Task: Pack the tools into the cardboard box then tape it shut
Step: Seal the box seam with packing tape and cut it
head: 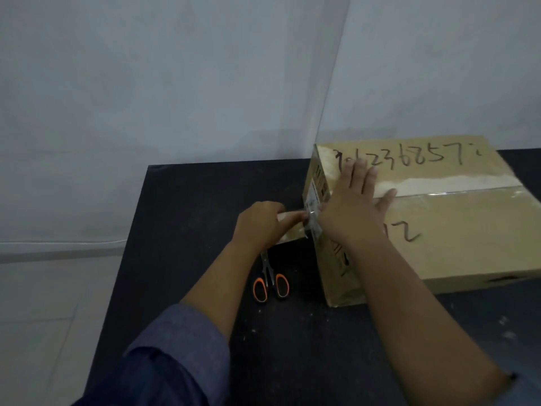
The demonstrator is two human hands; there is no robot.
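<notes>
Taping is in hand: on the black tabletop (pixel 205 200) the closed brown cardboard box (pixel 456 238) is pinned by the right hand (pixel 355 206), fingers straight, while the left hand (pixel 260 222) grips the clear tape roll (pixel 292 227) at its end wall, so the next move probably calls for the orange-handled scissors (pixel 270 281).

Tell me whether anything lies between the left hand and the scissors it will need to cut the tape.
Nothing visible does. The scissors lie flat on the black table, just nearer the person than the left hand, which holds the tape roll beside the cardboard box.
</notes>
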